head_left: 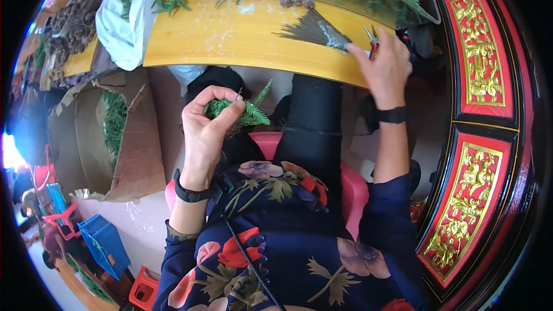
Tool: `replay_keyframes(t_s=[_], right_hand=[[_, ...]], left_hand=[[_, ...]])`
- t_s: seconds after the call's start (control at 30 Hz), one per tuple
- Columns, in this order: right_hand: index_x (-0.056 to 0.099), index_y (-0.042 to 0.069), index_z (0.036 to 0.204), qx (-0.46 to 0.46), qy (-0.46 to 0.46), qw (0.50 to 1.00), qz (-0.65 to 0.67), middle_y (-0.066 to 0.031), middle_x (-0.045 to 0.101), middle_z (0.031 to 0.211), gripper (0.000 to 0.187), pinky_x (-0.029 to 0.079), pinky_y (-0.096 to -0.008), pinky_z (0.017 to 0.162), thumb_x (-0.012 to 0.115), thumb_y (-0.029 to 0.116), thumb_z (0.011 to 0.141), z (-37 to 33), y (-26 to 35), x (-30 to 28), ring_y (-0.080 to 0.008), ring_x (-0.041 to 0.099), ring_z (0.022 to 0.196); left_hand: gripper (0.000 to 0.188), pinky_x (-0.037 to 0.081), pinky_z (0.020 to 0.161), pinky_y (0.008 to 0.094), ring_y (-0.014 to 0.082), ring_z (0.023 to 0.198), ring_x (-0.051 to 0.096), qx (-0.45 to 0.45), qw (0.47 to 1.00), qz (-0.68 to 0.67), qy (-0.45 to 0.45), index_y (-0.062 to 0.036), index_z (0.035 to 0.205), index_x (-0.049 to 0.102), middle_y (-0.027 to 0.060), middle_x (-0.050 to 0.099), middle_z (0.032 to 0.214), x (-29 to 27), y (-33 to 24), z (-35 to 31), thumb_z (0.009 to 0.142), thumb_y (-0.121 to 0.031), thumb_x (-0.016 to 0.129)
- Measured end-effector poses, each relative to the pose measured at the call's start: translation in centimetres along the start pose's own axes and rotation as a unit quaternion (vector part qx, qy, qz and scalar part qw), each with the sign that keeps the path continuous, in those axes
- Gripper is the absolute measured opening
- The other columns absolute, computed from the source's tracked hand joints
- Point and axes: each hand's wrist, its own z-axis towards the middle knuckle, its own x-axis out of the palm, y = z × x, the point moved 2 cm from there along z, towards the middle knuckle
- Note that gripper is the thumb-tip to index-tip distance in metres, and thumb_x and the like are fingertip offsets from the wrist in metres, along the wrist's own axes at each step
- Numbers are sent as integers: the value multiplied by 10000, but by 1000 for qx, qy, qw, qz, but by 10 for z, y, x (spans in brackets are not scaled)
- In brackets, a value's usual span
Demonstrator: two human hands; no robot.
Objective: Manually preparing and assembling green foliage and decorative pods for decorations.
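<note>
While the left hand (206, 125) pinches a green sprig (257, 114) between thumb and forefinger, its leafy tips poking out to the right of the fingertips above the lap, the right hand (387, 69) is at the right end of the yellow table (224, 43). Red-handled pliers (374, 49) show between that hand's thumb and fingers; whether these are closed on the handles, I cannot tell from this angle. Just left of the pliers lies a fan of dark wires (314, 29).
</note>
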Motion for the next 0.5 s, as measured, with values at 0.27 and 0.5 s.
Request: replay_keyframes(t_s=[0.27, 0.5], right_hand=[[484, 42, 1280, 131, 217, 967, -19, -198, 529, 1242, 670, 455, -505, 864, 671, 462, 794, -18, -39, 19, -410, 512, 1129], [530, 44, 1184, 150, 189, 969, -46, -188, 614, 1081, 424, 496, -489, 777, 651, 204, 811, -27, -45, 29, -386, 614, 949]], left_hand=[[78, 390, 566, 174, 32, 618, 521, -31, 995, -88, 37, -40, 852, 639, -21, 610, 741, -1, 2, 3, 806, 12, 675], [112, 456, 659, 212, 66, 709, 570, -82, 964, -214, 133, -49, 866, 637, 2, 630, 815, -5, 2, 5, 783, 14, 678]])
